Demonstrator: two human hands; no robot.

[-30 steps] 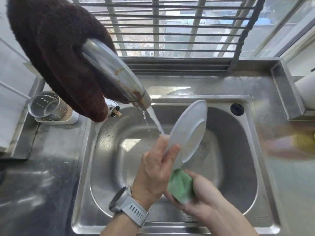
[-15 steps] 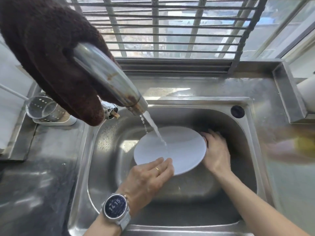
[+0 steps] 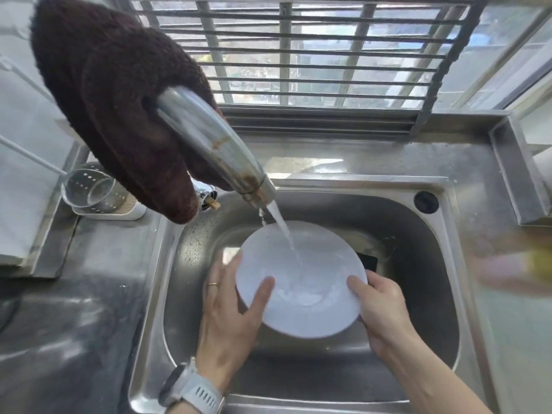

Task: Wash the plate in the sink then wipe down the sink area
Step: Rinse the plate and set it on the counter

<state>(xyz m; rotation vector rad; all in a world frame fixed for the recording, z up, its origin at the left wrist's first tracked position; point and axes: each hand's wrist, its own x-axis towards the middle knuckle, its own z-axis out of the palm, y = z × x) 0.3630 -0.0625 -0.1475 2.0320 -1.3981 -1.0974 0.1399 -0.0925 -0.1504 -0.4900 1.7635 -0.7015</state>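
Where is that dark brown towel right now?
In the head view the brown towel is at upper left, draped over the faucet, hanging above the sink's back-left corner, right of the perforated metal cup.

One head-worn wide-angle view, looking forward and steeply down into a sink.

The camera sat above and just in front of the sink, close enough that the basin filled the lower centre of the frame. It faced a barred window running across the top edge. The faucet and a brown cloth draped over it loomed large at upper left, very near the lens. Both forearms entered from the bottom edge. Wide-angle bending curved the worktop at lower left; the right edge was blurred. No second view existed to share anything.
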